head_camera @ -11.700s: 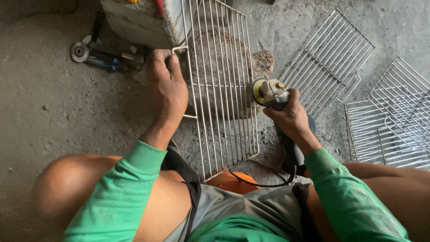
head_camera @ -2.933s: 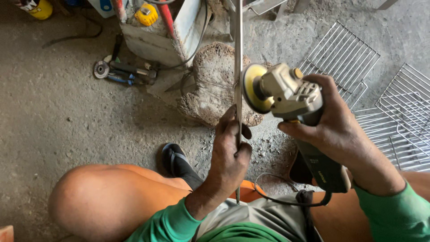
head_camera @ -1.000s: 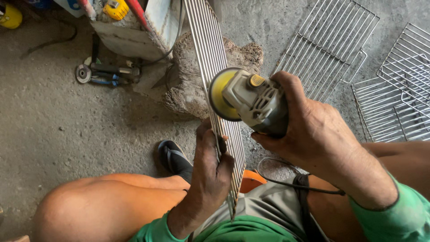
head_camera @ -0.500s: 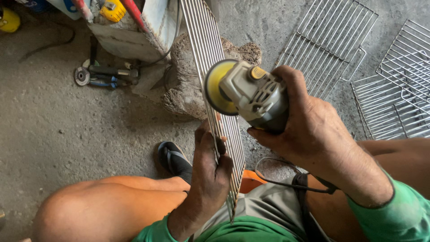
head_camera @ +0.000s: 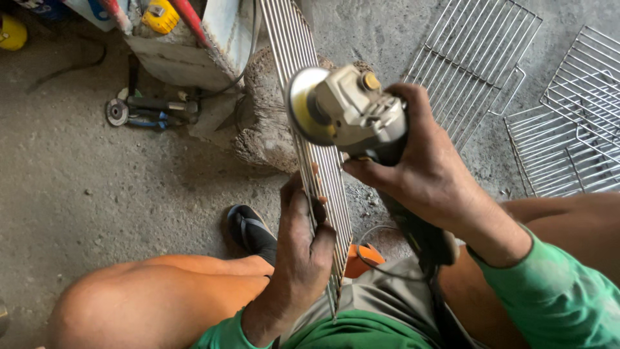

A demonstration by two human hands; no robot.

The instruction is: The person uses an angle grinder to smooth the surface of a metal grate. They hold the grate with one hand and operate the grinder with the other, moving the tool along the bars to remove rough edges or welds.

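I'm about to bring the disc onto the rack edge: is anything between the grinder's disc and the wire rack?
Nothing visible lies between them. The angle grinder, held in the right hand, has its disc right beside the upright wire rack. The left hand grips the rack lower down, its fingers below the disc.

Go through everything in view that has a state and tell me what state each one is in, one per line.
Left hand: closed around the wire rack.
Wire rack: held nearly edge-on, tilted, far end by the stump.
Right hand: gripping the angle grinder.
Angle grinder: lifted, disc at the rack's bars.
Spare racks: lying flat on the floor.
Second grinder: lying on the floor, unheld.
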